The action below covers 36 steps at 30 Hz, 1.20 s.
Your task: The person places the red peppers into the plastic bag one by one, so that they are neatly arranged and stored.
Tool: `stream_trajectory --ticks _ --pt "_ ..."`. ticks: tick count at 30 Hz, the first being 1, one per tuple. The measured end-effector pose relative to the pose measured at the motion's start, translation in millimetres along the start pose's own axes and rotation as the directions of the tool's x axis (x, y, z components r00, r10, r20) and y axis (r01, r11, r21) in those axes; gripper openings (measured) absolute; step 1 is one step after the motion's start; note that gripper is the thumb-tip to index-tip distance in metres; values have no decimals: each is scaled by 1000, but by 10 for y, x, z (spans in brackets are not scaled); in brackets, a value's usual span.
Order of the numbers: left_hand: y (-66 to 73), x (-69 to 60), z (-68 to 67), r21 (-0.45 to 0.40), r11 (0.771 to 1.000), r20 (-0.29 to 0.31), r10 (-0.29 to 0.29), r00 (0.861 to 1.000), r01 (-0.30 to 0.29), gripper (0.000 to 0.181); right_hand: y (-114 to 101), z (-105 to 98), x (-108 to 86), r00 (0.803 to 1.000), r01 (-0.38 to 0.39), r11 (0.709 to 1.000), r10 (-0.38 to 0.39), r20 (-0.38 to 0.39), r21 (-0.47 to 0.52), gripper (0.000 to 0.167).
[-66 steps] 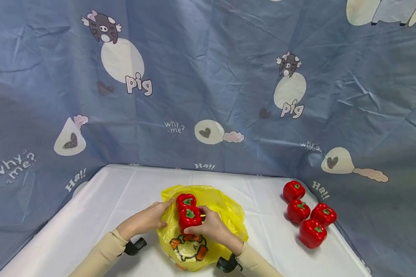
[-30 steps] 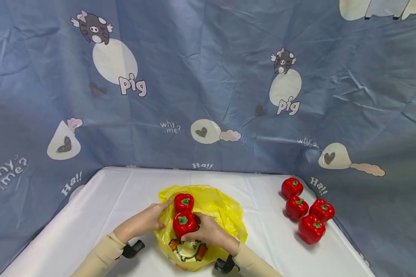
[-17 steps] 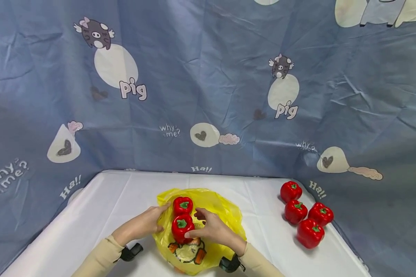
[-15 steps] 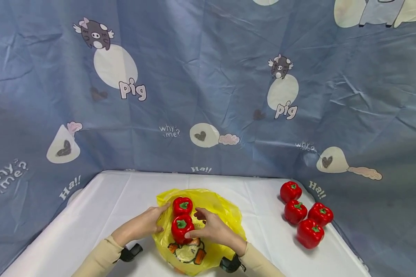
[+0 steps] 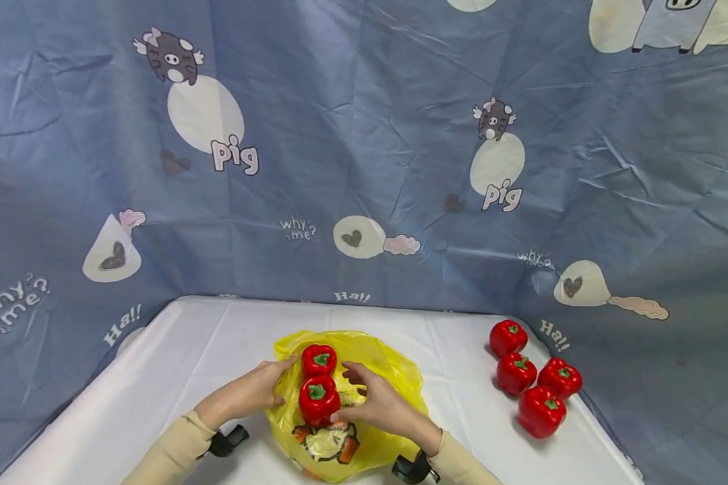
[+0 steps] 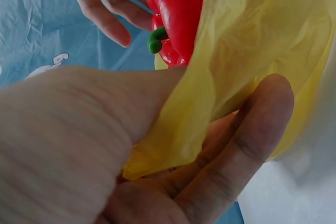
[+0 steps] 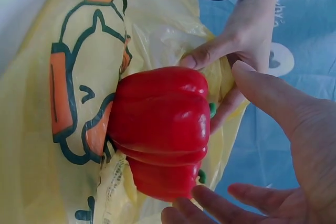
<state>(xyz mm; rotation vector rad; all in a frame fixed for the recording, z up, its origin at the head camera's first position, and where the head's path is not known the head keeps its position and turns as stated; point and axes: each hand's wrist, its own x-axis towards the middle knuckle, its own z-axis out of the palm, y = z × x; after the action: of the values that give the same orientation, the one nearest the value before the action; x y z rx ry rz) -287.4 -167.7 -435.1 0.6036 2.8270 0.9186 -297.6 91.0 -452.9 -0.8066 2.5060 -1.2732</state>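
Two red bell peppers with green stems stand in a yellow plastic bag, the near pepper against the far pepper. My left hand holds the bag's left rim. In the left wrist view the bag's edge passes between the thumb and fingers. My right hand is just right of the near pepper, thumb and fingers spread apart and holding nothing. The right wrist view shows a gap between most of this hand and the near pepper; whether a fingertip touches the far pepper I cannot tell.
Several more red bell peppers sit grouped at the right side of the white table. A blue cloth with pig prints hangs behind and beside the table. Each wrist wears a black camera.
My right hand has moved the near pepper slightly left against the bag's left part, let go of it and drawn back a little right. My left hand keeps its hold on the rim.
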Motion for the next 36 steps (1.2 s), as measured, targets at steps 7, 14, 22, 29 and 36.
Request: stream_trajectory --ticks 7,14,22,29,36 --pt "-12 -1 29 -7 999 0 -32 999 32 80 -32 -14 -122 1000 -14 1000 14 3 -9 88" --pt "-21 4 28 -1 999 -1 -39 999 39 80 -7 -116 -273 1000 9 999 -9 -20 37 83" --pt "-11 6 3 23 999 -8 -31 999 32 78 88 -277 -446 998 13 999 -12 -55 29 81" --pt "-4 -6 -2 31 999 -12 -40 999 41 77 161 -397 -587 996 -17 998 22 -90 54 82" --pt "0 5 -1 3 999 2 -45 999 45 78 253 -549 -754 986 -50 997 60 -157 65 81"
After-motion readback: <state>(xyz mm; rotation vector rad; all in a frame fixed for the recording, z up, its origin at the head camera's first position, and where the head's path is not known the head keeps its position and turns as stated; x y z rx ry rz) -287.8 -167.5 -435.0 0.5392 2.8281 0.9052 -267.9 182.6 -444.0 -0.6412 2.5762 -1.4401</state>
